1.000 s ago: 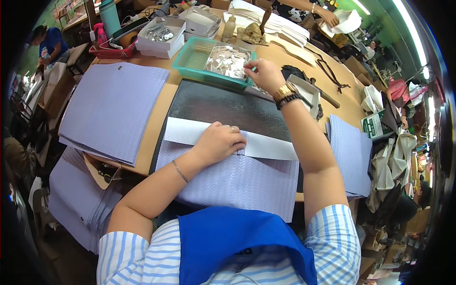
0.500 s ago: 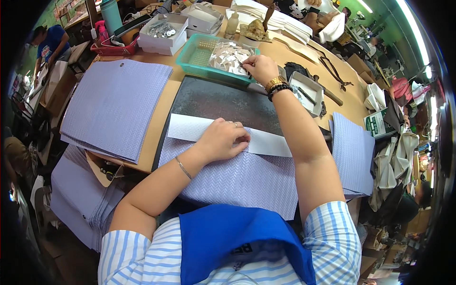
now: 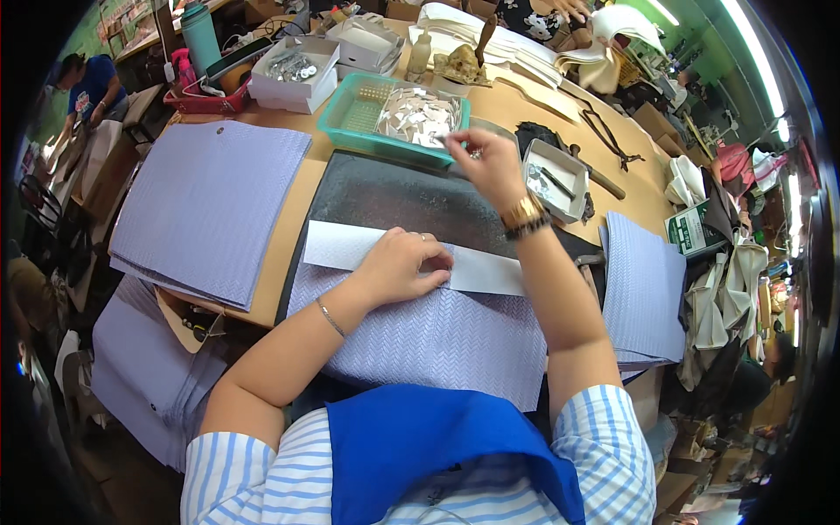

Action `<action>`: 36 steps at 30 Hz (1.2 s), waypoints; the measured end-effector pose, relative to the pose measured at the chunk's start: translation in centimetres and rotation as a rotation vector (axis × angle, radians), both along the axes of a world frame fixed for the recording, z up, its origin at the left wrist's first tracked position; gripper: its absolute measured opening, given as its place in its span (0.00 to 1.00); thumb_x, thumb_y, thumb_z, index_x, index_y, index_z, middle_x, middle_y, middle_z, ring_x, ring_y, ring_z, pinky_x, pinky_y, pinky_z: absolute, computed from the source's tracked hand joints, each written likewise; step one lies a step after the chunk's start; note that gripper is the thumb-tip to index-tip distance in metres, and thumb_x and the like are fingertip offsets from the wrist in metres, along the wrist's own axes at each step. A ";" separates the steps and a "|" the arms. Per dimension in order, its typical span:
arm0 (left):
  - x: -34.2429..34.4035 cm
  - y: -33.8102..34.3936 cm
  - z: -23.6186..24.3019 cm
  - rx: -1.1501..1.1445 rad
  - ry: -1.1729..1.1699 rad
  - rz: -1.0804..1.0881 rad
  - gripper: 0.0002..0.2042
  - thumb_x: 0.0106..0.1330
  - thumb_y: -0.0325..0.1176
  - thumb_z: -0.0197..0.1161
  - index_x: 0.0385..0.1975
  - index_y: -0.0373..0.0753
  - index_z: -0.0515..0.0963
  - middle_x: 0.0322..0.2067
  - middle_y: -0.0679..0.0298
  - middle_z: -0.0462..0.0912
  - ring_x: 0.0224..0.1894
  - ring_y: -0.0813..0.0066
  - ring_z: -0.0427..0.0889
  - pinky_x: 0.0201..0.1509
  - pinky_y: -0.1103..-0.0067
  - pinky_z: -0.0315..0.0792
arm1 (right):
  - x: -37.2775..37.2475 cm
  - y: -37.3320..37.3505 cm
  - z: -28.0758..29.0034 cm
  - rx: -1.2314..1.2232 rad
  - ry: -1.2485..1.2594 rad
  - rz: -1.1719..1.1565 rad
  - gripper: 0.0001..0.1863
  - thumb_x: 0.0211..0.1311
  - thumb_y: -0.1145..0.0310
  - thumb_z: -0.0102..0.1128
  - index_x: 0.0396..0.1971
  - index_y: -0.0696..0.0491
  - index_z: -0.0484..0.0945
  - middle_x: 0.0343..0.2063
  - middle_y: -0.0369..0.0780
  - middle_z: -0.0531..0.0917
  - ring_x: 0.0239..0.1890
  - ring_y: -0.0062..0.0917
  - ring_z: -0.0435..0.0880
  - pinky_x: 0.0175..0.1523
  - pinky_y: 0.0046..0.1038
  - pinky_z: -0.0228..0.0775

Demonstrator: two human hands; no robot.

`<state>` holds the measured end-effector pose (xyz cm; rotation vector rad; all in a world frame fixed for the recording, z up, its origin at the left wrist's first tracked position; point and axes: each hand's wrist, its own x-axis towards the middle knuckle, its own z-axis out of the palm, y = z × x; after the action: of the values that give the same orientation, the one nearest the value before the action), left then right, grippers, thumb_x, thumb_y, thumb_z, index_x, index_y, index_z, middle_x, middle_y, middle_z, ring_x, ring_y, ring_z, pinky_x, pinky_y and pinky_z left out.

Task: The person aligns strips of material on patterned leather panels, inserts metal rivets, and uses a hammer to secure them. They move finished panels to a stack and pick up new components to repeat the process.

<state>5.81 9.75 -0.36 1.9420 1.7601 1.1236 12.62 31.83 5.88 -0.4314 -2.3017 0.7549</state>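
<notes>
On a dark work slab lies a lavender sheet with a woven texture; a white strip runs along its far edge. My left hand rests there with curled fingers, gripping the sheet at the strip; its fingertips partly hide the spot. My right hand hovers at the near right corner of a green plastic basket, thumb and forefinger pinched. A small pale piece seems to sit between those fingertips, though motion smears it. Many small white pieces fill the basket's right part.
Stacks of lavender sheets lie at left and right. Beyond the slab are a white box of small parts, a hammer, a bottle and a box of metal pieces. Another person sits far left.
My right hand has lifted back from the white pieces toward me, fingers still pinched. My left hand stays on the sheet and strip. At the far right, a white sheet beside another person's hands has shifted.
</notes>
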 end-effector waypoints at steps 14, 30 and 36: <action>-0.1 0.3 -0.6 -0.209 -0.586 0.018 0.09 0.69 0.29 0.70 0.46 0.35 0.81 0.37 0.70 0.84 0.40 0.86 0.80 0.46 0.84 0.76 | 12.6 -9.8 -6.2 0.166 0.020 0.134 0.08 0.56 0.76 0.75 0.36 0.53 0.87 0.35 0.39 0.88 0.36 0.34 0.88 0.43 0.31 0.82; 0.3 0.2 -0.5 -0.181 -0.379 0.048 0.05 0.67 0.26 0.67 0.40 0.37 0.81 0.33 0.72 0.82 0.35 0.86 0.78 0.42 0.84 0.75 | 12.8 -9.3 -6.3 -0.080 -0.204 0.104 0.11 0.64 0.67 0.74 0.41 0.58 0.86 0.35 0.38 0.90 0.36 0.16 0.87 0.43 0.23 0.79; 0.4 0.2 -0.5 -0.189 -0.460 0.023 0.10 0.67 0.29 0.72 0.44 0.34 0.83 0.36 0.69 0.86 0.39 0.85 0.82 0.45 0.83 0.77 | 12.8 -9.0 -6.4 -0.642 -0.125 0.132 0.10 0.68 0.68 0.71 0.42 0.59 0.86 0.34 0.36 0.89 0.36 0.15 0.85 0.43 0.22 0.78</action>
<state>6.19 9.91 -0.90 1.4177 1.5715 1.2398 25.44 22.83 -0.51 -0.6234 -2.1723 1.5810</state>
